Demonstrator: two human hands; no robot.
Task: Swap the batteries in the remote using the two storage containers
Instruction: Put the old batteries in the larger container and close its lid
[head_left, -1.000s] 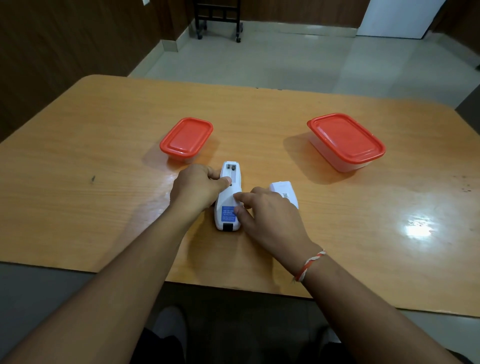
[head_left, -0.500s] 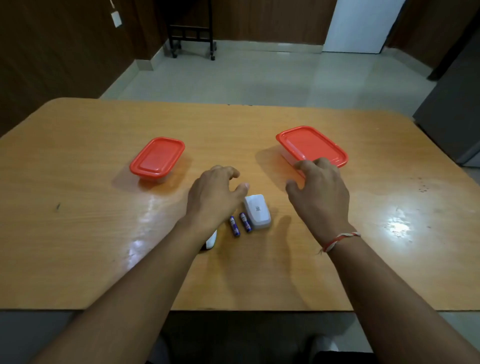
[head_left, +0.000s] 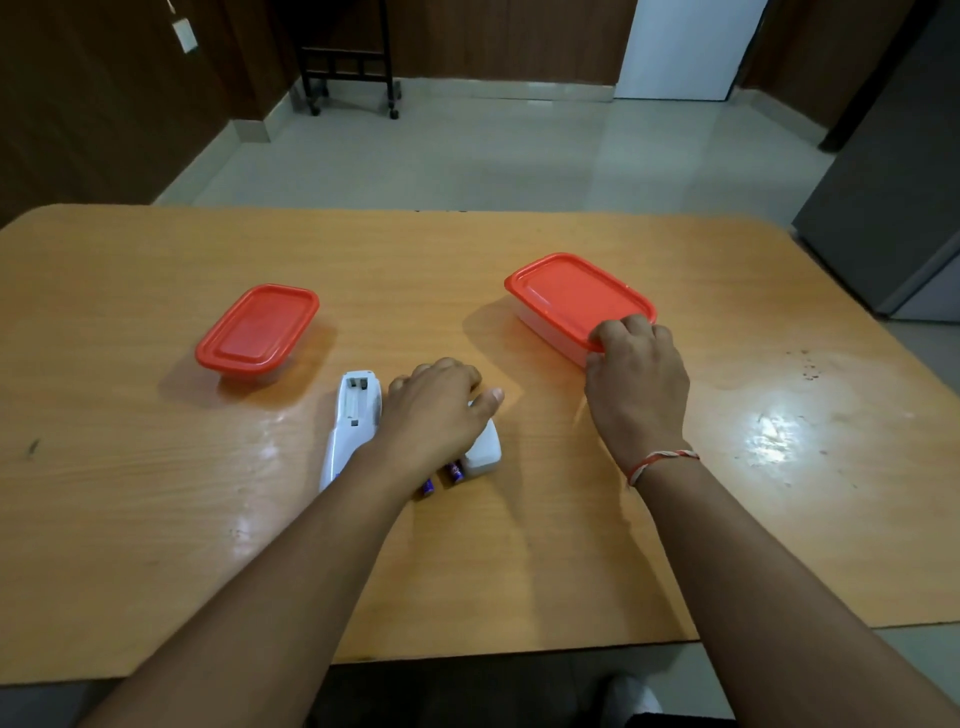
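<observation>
Right hand on the larger container's lid, left hand over the loose remote parts on the desk.

The right hand (head_left: 636, 384) curls its fingertips over the near rim of the larger red-lidded container (head_left: 574, 301), which sits toward the desk's (head_left: 156, 545) far right. The left hand (head_left: 434, 410) hovers palm down with loosely bent fingers, holding nothing, above the white battery cover (head_left: 484, 449) near the desk's middle. Two purple batteries (head_left: 441, 478) lie just beside the cover, partly hidden by the wrist. The white remote (head_left: 350, 421) lies back up, its battery bay open, just left of that hand. The smaller red-lidded container (head_left: 257, 330) stands closed beyond the remote, toward the far left.
</observation>
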